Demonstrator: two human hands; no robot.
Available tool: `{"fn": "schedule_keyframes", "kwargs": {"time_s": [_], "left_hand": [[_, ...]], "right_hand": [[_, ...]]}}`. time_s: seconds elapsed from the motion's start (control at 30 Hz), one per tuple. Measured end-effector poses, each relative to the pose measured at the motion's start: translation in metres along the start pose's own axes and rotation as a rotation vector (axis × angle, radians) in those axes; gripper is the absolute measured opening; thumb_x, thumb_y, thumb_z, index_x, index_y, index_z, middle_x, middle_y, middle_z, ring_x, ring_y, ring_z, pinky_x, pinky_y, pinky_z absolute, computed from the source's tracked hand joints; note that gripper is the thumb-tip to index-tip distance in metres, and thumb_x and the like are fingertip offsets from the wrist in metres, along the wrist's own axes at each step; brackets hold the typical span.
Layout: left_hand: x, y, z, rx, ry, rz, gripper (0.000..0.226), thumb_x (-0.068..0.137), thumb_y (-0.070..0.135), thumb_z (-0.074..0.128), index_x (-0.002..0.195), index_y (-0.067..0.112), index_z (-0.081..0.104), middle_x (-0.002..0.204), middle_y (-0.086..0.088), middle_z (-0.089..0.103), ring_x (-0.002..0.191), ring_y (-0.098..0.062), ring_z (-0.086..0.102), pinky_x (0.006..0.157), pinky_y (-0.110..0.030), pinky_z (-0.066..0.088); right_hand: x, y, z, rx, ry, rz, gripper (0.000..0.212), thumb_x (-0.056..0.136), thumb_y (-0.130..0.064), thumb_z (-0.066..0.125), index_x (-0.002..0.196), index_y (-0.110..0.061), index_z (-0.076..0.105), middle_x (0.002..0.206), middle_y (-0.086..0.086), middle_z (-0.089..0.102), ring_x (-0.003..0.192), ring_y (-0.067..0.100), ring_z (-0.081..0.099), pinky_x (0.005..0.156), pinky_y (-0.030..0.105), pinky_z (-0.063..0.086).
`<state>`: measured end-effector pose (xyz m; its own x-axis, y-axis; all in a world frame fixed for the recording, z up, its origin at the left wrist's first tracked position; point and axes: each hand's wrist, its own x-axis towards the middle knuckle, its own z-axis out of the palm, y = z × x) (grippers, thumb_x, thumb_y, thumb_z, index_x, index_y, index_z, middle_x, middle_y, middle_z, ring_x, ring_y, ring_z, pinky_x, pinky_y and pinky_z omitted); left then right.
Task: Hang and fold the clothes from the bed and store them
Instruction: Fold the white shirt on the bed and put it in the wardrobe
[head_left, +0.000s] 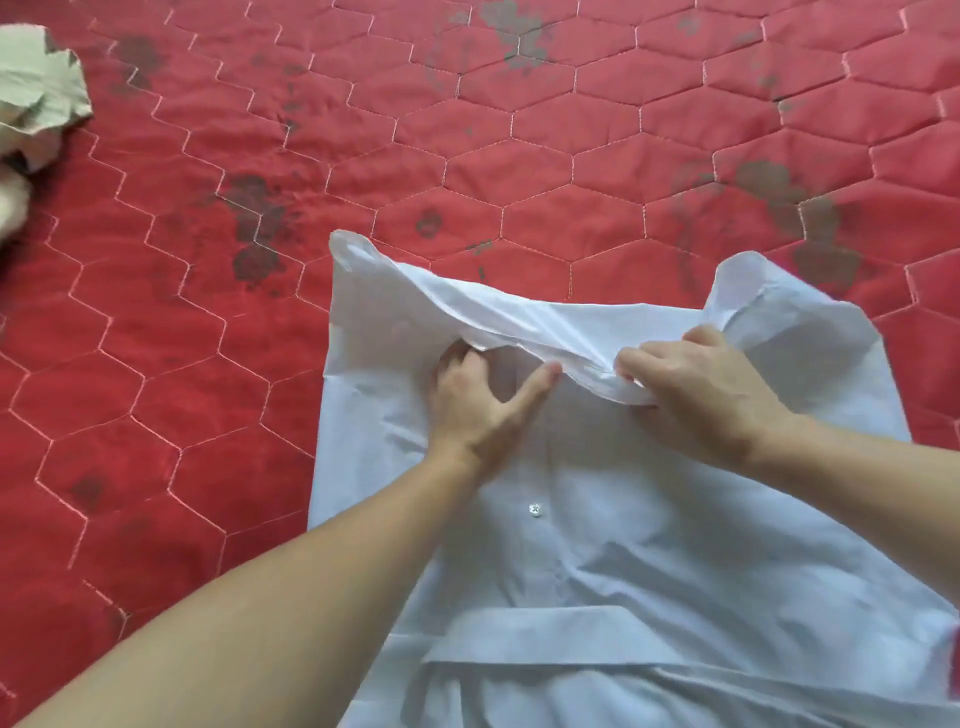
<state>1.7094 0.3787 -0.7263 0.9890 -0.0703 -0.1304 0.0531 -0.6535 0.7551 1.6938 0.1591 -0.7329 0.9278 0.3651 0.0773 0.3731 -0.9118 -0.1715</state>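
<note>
Pale blue buttoned cotton shirt (597, 545) is lying flat at the near edge of the red hexagon-quilted bedspread (208, 322). Left hand (478, 405) is pressing on it, fingers spread, fingertips tucked beneath a raised fold. Right hand (696, 389) is pinching that fold. Crumpled beige cloth (36, 88) is lying at the far left corner.

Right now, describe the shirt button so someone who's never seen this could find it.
On the red quilted bedspread lies a pale blue shirt. Below the left hand, on the shirt's front strip, sits one small white button, the only button showing.
</note>
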Motion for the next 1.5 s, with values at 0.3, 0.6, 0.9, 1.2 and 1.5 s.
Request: {"fn": "schedule_keyframes", "kwargs": {"time_s": [0.3,0.6,0.9,1.2,1.5], "left_hand": [[-0.009,0.026,-0.023,-0.82,0.12,-0.709,0.014,0.087,0.014,0.067,0.098,0.009,0.061,0.086,-0.007,0.066,0.067,-0.018,0.064,0.057,-0.03,0.057],[-0.098,0.006,-0.035,-0.995,0.032,-0.897,0.019,0.088,0.01,0.064,0.106,0.013,0.069,0.084,-0.005,0.07,0.058,-0.014,0.066,0.046,-0.023,0.052],[-0.122,0.015,-0.019,-0.976,-0.086,-0.929,0.006,0.097,0.018,0.056,0.098,0.012,0.055,0.089,-0.008,0.064,0.074,-0.018,0.067,0.069,-0.033,0.057],[-0.123,0.016,-0.013,-0.964,-0.189,-0.986,0.03,0.09,0.026,0.066,0.115,0.012,0.062,0.089,-0.007,0.067,0.078,-0.021,0.067,0.059,-0.031,0.056],[-0.11,0.024,-0.005,-0.862,-0.157,-0.869,0.012,0.092,0.018,0.063,0.08,0.019,0.061,0.06,0.004,0.063,0.048,-0.008,0.058,0.05,-0.02,0.046]], "right_hand": [[-0.055,-0.015,-0.019,-0.045,-0.016,-0.013,0.031,0.059,-0.004,0.066,0.063,-0.017,0.037,0.057,0.004,0.053,0.047,0.028,0.055,0.055,0.028,0.027],[-0.108,-0.036,-0.052,-0.292,-0.537,0.316,0.012,0.085,-0.026,0.053,0.094,-0.022,0.06,0.102,0.001,0.066,0.094,0.027,0.065,0.062,0.026,0.037],[-0.136,-0.035,-0.066,0.087,-0.235,0.71,0.021,0.079,-0.024,0.062,0.066,-0.016,0.049,0.076,0.0,0.052,0.074,0.028,0.048,0.063,0.032,0.034],[-0.159,-0.088,-0.043,1.183,-0.251,1.27,0.042,0.08,-0.044,0.073,0.088,-0.004,0.065,0.077,0.008,0.069,0.057,0.016,0.063,0.05,0.024,0.043],[-0.117,-0.073,-0.031,1.786,0.212,1.58,0.016,0.093,-0.029,0.062,0.083,-0.021,0.052,0.055,-0.003,0.052,0.037,0.007,0.051,0.038,0.016,0.028]]}}
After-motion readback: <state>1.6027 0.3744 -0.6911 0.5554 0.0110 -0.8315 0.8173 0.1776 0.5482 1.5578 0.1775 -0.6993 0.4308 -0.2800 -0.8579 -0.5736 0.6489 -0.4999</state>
